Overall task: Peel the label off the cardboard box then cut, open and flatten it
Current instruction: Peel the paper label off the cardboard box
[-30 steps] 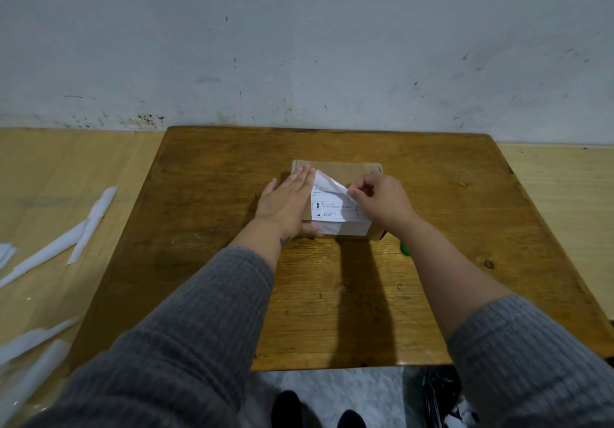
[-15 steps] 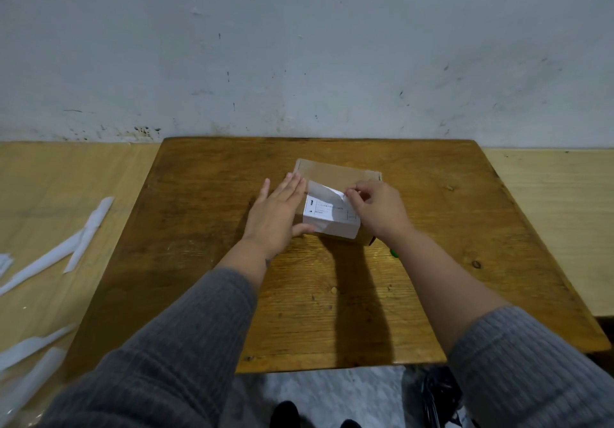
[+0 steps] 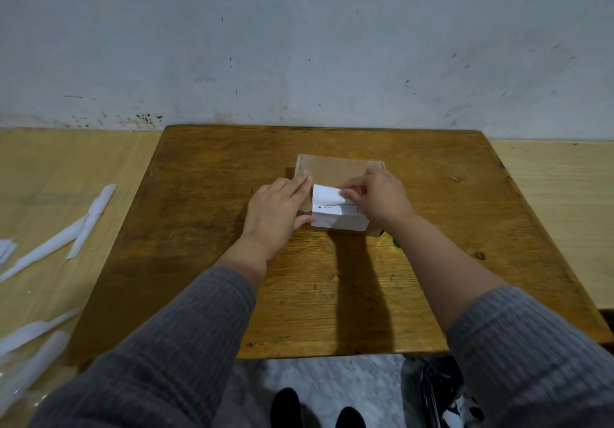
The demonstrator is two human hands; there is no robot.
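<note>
Table: brown wooden table (image 3: 206, 228) set against a grey-white wall (image 3: 299, 45); paler wooden surfaces to either side.
Box: cardboard box (image 3: 335, 170) lies flat near the middle of the table, slightly toward the far edge; bare brown top face visible at the back.
Label: white label (image 3: 337, 218) on the near part of the box, wrapping over the near edge; its far portion is lifted and folded back toward the person, blank underside up (a strip of print shows just below the fold, too small to read).
Left hand: left hand (image 3: 277, 210) laid flat, fingers extended and together, pressing on the box's left end; thumb touches the label's lower left corner. Nothing gripped.
Right hand: right hand (image 3: 382, 200) over the box's right side, thumb and fingertips (image 3: 347, 192) pinched on the lifted edge of the label; remaining fingers curled.
Sleeves: both forearms in grey ribbed sleeves (image 3: 166, 354), the right pushed up further.
Green object: small green object (image 3: 396, 242) on the table, just beside the right wrist, mostly hidden; cannot tell what it is.
Side surface, left: several white paper strips (image 3: 83, 225) lying loose.
Floor: dark shoes (image 3: 287, 407) below the table's near edge; a black bag (image 3: 442, 391) to the right.
</note>
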